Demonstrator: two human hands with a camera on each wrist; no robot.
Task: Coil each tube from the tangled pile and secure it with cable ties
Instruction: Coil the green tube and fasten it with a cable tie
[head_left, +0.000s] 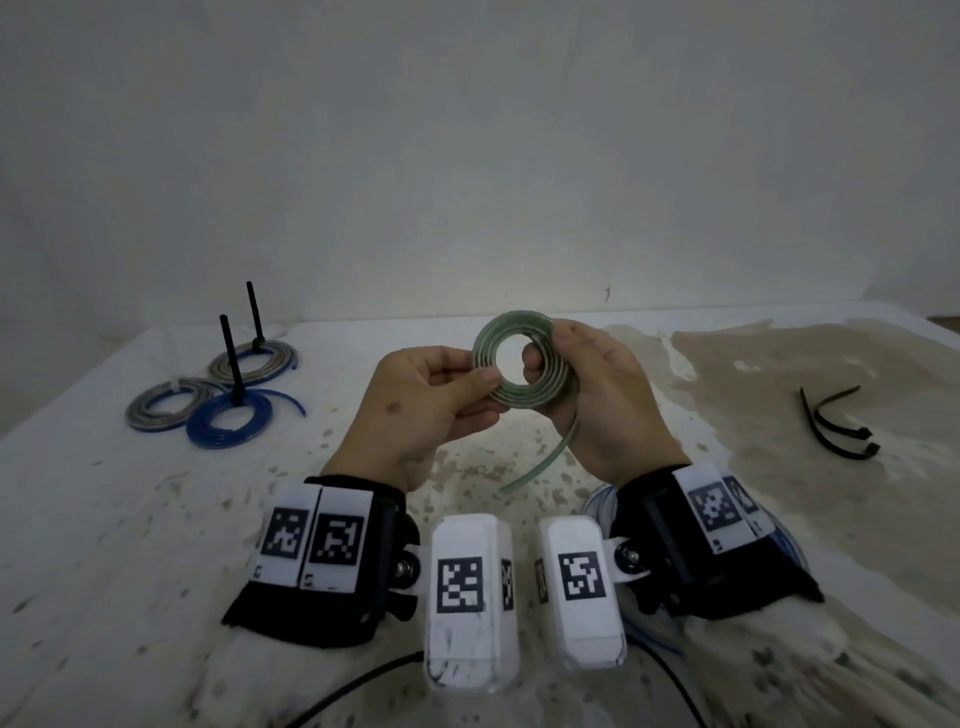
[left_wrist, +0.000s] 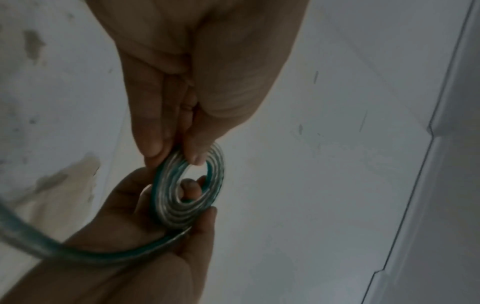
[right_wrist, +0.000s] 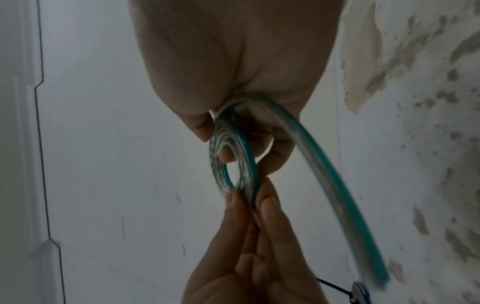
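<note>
Your left hand (head_left: 415, 400) pinches the green tube coil (head_left: 522, 364) at its rim, your right hand (head_left: 597, 395) grips the opposite side — ease either pinch and the loose tail (head_left: 540, 462) below your right fingers could spring the turns apart.

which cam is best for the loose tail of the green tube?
Right wrist: the loose tail runs unobstructed from the right hand to its cut end. Head shows only a short piece below the coil. Left wrist crops it at the frame edge.
</note>
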